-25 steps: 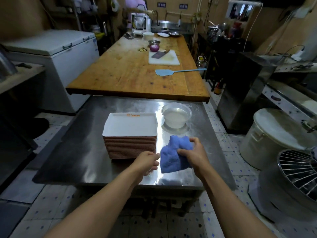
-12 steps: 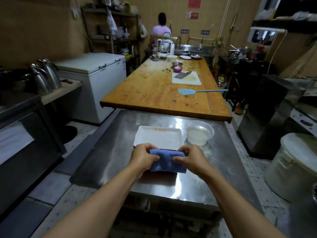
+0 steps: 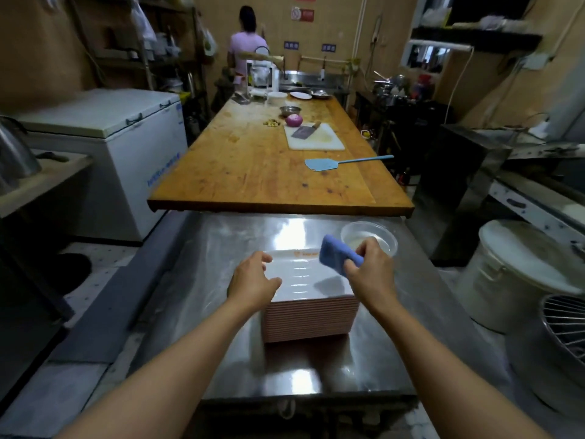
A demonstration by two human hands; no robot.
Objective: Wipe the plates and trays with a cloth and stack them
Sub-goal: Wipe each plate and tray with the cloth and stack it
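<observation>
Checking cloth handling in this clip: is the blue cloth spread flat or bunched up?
Bunched up. The right hand grips the blue cloth as a wad above the top tray, not laid flat.

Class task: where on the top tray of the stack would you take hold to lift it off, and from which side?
Probably the top tray by its raised left rim, from the left: the left hand hovers there, while the right hand holds the cloth.

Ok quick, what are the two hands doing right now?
Left hand: open, fingers loosely curled at the left edge of the top tray, holding nothing.
Right hand: gripping the blue cloth above the tray.
</observation>
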